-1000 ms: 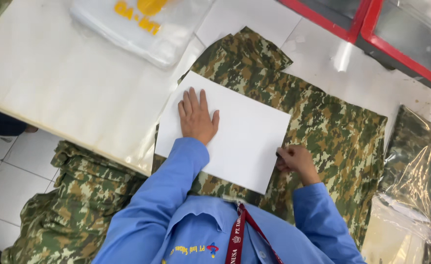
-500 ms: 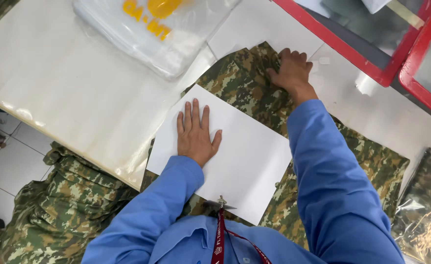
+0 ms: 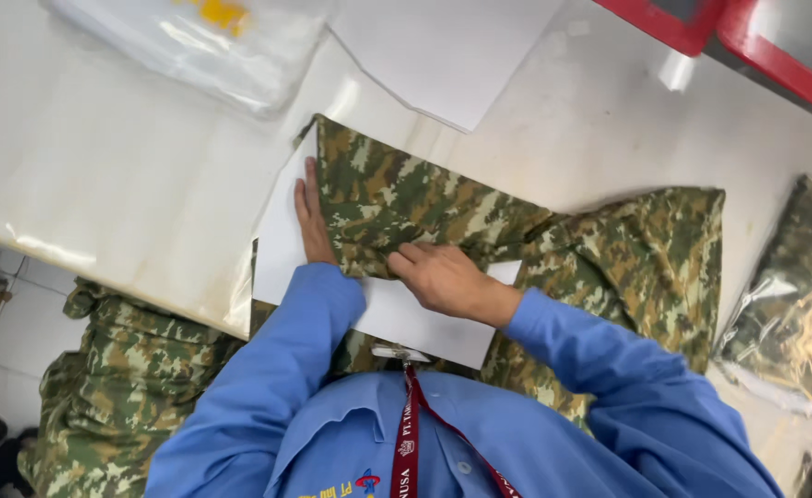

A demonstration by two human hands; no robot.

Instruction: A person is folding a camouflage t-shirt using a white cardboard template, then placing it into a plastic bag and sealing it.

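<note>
The left hand [image 3: 314, 221] lies flat on the white card [image 3: 282, 254], half under the camouflage garment [image 3: 480, 240] near the counter's [image 3: 129, 184] front edge. The right hand [image 3: 447, 277] pinches a fold over it. A loose pinch could let the fold spring back. The glossy white counter stands over a tiled floor [image 3: 19, 332].
</note>
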